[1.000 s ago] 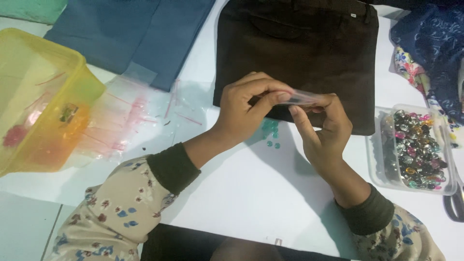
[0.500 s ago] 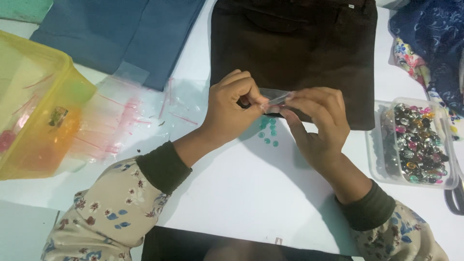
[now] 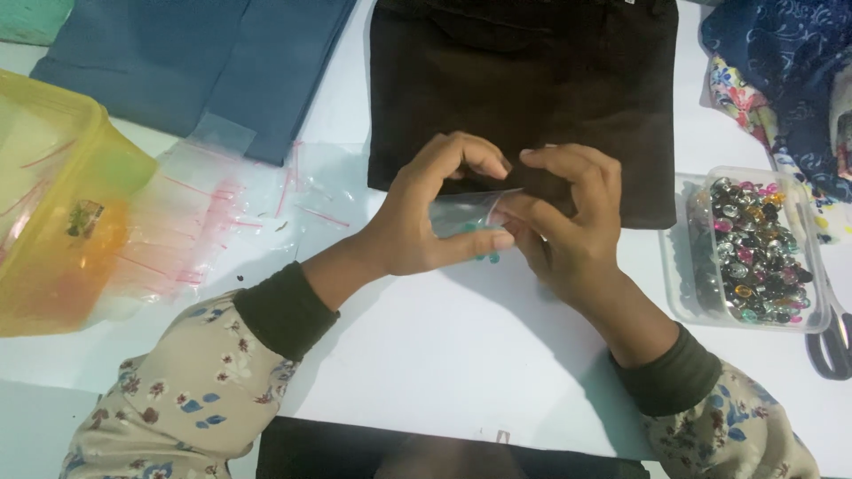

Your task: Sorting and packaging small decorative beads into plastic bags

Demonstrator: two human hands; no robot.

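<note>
- Left hand [image 3: 426, 222] and right hand [image 3: 568, 222] meeting over a white table [image 3: 461, 355], fingers pinching a small clear bag [image 3: 466, 211] between them.
- A few teal beads [image 3: 486, 257] visible just below the bag, beside the left thumb.
- Dark brown cloth [image 3: 524, 80] lying flat behind the hands.
- Blue cloth [image 3: 195, 62] at upper left, touching a spread of clear bags with red strips [image 3: 195, 222].
- Yellow plastic box [image 3: 53, 195] at the left edge, overlapping those bags.
- Clear tray of coloured gems [image 3: 754, 253] just right of the right hand.
- Scissors [image 3: 834, 341] partly cut off at the right edge.
- Patterned blue cloth [image 3: 781, 62] at upper right.
- Floral sleeves with dark cuffs on both forearms.
</note>
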